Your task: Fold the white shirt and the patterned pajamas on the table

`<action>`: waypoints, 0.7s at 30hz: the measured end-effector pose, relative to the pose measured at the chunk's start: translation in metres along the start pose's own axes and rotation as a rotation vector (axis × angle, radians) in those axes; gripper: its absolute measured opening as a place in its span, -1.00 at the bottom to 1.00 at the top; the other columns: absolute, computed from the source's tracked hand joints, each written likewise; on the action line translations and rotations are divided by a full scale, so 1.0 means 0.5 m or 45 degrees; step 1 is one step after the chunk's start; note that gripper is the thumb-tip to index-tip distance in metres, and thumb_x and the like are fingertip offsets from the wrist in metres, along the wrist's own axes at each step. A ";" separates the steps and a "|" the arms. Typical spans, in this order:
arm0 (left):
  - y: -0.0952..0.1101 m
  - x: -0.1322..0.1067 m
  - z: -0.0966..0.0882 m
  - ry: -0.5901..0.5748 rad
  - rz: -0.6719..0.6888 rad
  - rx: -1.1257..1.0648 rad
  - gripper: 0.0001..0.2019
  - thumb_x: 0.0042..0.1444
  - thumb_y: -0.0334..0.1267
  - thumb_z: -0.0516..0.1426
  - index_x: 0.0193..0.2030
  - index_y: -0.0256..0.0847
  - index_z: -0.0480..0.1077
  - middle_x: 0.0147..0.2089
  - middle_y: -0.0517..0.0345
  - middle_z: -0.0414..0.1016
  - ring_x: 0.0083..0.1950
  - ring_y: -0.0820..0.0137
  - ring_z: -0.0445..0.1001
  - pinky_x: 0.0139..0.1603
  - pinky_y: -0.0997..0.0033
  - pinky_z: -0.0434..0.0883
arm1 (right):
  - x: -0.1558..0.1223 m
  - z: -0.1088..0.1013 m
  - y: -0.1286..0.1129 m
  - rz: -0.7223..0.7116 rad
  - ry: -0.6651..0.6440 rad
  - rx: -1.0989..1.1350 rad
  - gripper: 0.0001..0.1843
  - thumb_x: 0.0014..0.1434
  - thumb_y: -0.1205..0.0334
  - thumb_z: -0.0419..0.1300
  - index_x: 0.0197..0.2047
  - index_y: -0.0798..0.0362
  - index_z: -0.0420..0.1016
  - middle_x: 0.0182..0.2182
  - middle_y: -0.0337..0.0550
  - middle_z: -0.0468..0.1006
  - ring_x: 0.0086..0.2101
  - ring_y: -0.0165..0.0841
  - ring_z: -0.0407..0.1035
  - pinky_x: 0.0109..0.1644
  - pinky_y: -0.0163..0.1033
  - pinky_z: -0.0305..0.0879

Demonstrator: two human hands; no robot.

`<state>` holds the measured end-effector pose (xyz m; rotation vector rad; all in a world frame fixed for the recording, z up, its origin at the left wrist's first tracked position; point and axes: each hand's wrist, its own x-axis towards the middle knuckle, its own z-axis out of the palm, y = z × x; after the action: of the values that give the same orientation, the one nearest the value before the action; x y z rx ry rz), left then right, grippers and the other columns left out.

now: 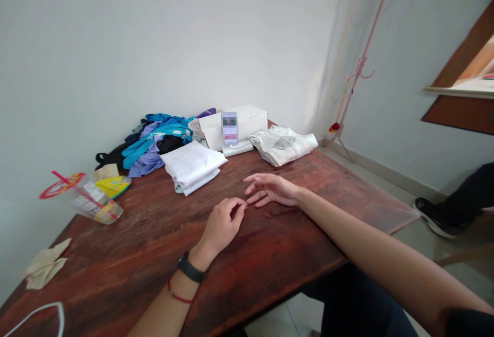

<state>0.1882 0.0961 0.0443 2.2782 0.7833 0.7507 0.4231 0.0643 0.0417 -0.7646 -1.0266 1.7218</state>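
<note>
My left hand (pixel 225 224) rests on the brown wooden table (pixel 154 254), its fingers curled and thumb against the index finger; no object shows in it. A dark watch band (pixel 191 268) and a thin red cord (pixel 179 296) circle that wrist. Touching or nearly touching its fingertips is my right hand (pixel 276 190), open and on its side with the fingers apart. Behind the hands lies a folded white cloth (pixel 195 162), to the left. A folded white garment with a grey print (pixel 285 144) lies to the right.
Against the wall stand a white box (pixel 250 118), a propped phone with a blurred screen (pixel 230 136) and a heap of blue, purple and black clothes (pixel 154 141). A plastic cup with a straw (pixel 92 203) tilts at left, near crumpled tissue (pixel 48 265). Someone's shoe (pixel 434 217) shows at right.
</note>
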 end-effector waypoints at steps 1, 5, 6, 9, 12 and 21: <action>-0.001 0.000 0.000 0.005 0.007 0.020 -0.81 0.33 -0.17 0.10 -0.17 -0.09 0.55 -0.15 0.05 0.63 -0.10 0.18 0.54 -0.01 0.26 0.38 | 0.000 0.000 0.000 -0.001 0.008 0.000 -0.59 0.31 0.07 0.18 0.16 0.03 0.44 -0.07 0.00 0.63 -0.12 -0.13 0.62 -0.14 -0.13 0.57; -0.003 0.000 -0.002 0.006 0.030 0.068 -0.81 0.34 -0.20 0.09 -0.16 -0.09 0.54 -0.14 0.06 0.62 -0.10 0.18 0.54 0.00 0.26 0.37 | 0.000 0.000 -0.002 0.019 0.014 0.008 -0.58 0.30 0.07 0.18 0.18 0.02 0.44 -0.07 0.00 0.62 -0.11 -0.10 0.62 -0.17 -0.15 0.58; -0.003 0.000 -0.002 0.002 0.032 0.064 -0.82 0.33 -0.20 0.09 -0.17 -0.09 0.54 -0.16 0.05 0.62 -0.10 0.18 0.53 -0.01 0.25 0.37 | 0.000 0.001 -0.003 0.027 0.015 0.009 -0.57 0.30 0.06 0.18 0.18 0.03 0.43 -0.07 0.01 0.62 -0.10 -0.10 0.62 -0.18 -0.16 0.58; -0.002 0.000 -0.003 -0.005 0.029 0.042 -0.82 0.32 -0.19 0.10 -0.18 -0.09 0.54 -0.17 0.05 0.62 -0.10 0.17 0.52 0.00 0.24 0.36 | -0.002 0.005 -0.005 0.047 0.025 0.012 -0.57 0.30 0.05 0.18 0.18 0.03 0.43 -0.05 0.04 0.62 -0.10 -0.10 0.62 -0.21 -0.17 0.58; -0.002 -0.001 -0.004 -0.006 0.022 0.060 -0.82 0.33 -0.20 0.09 -0.17 -0.09 0.54 -0.16 0.04 0.62 -0.09 0.17 0.52 0.01 0.24 0.36 | -0.004 0.010 -0.006 0.060 0.020 0.022 -0.57 0.29 0.06 0.20 0.17 0.03 0.44 -0.05 0.04 0.62 -0.10 -0.08 0.61 -0.23 -0.17 0.58; 0.000 0.001 -0.006 -0.006 0.007 -0.014 -0.81 0.32 -0.17 0.11 -0.17 -0.06 0.56 -0.12 0.06 0.63 -0.05 0.15 0.52 0.08 0.20 0.36 | 0.017 -0.018 -0.025 -0.155 0.800 0.349 -0.64 0.37 -0.07 0.09 -0.12 0.08 0.41 -0.32 -0.05 0.58 -0.28 -0.22 0.62 -0.32 -0.24 0.55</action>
<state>0.1867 0.0974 0.0463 2.2721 0.7692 0.7502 0.4330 0.0771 0.0483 -0.9543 -0.3889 1.3438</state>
